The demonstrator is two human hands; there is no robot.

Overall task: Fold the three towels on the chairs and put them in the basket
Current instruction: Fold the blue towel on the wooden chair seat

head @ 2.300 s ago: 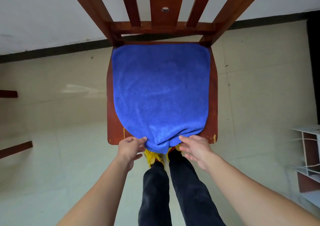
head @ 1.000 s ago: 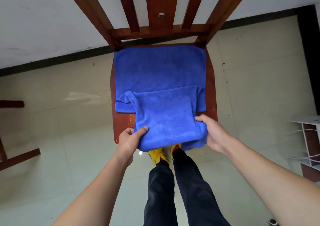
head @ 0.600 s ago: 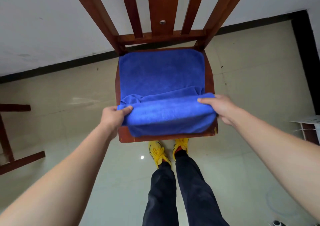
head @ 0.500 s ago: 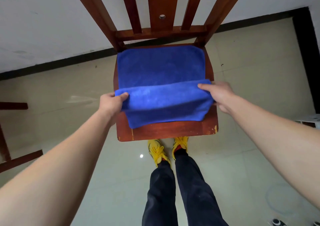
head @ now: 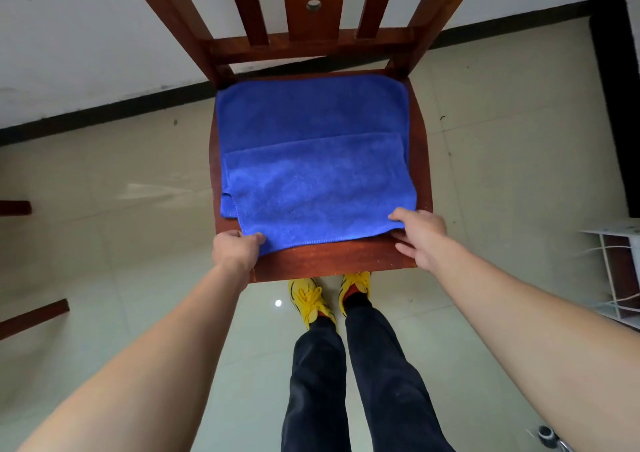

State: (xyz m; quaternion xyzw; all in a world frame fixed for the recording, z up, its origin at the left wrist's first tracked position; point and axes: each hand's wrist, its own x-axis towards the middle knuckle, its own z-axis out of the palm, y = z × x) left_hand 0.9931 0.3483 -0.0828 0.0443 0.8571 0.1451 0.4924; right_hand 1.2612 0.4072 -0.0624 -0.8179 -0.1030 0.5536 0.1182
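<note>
Blue towel [head: 311,161] lying partly folded over itself on chair [head: 332,259] seat at frame centre, left hand [head: 235,249] pinching its lower-left corner, right hand [head: 419,235] gripping lower-right corner, thumb on top, fingers beneath, yellow shoes [head: 311,301] below

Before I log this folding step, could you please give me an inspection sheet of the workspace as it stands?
Surface: wooden chair seat, its near edge bare.
Job's things: blue towel lies on the seat, with a second layer over its near half; basket not in view.
Clutter: small dark object on the floor, lower right.
Grippers: left hand pinches the towel's near left corner; right hand holds its near right corner.
Cables: nothing seen.
Surroundings: tiled floor, white wall, white rack at the right edge, dark wooden bars at the left edge.
</note>
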